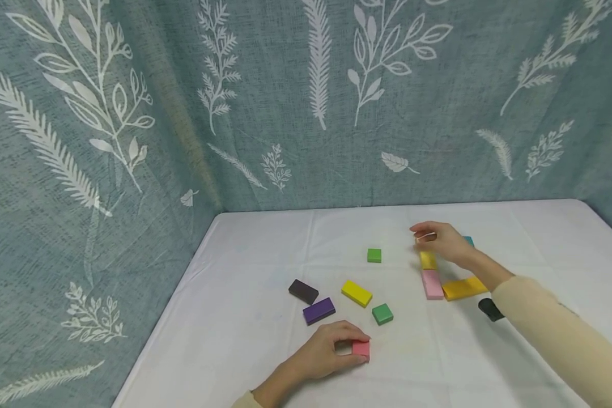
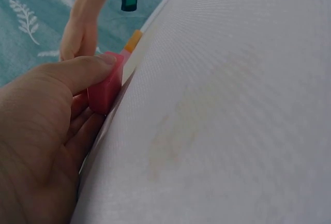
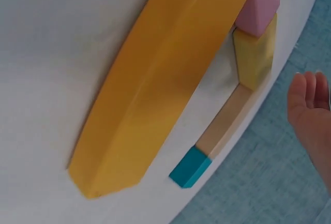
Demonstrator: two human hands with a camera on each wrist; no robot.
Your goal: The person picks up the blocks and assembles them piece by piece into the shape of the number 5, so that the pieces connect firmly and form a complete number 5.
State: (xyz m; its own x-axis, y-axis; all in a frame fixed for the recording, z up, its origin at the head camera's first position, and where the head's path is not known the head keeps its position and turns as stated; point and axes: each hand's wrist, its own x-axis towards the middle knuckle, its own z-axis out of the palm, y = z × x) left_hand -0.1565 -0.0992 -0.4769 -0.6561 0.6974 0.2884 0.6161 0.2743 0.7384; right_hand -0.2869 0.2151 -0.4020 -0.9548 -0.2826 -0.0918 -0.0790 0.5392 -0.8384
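Observation:
My left hand (image 1: 326, 351) pinches a pinkish-red block (image 1: 361, 350) between thumb and fingers, low at the white tabletop; the left wrist view shows the block (image 2: 106, 87) in its grip. The right hand (image 1: 446, 243) hovers over the far end of a row of blocks, its fingers loosely bent and holding nothing in the right wrist view. Along that row lie an orange block (image 3: 160, 79), a pink block (image 3: 258, 4), a pale yellow block (image 3: 254, 53), a bare-wood block (image 3: 225, 123) and a teal block (image 3: 190, 167). In the head view the right hand mostly hides the wood block.
Left of the row lie a light green block (image 1: 374, 255), a yellow block (image 1: 357, 293), a darker green block (image 1: 382, 314), a purple block (image 1: 319, 311) and a black block (image 1: 303, 291). A dark device (image 1: 489, 309) hangs by the right sleeve. Leaf-patterned curtains (image 1: 285, 113) surround the table.

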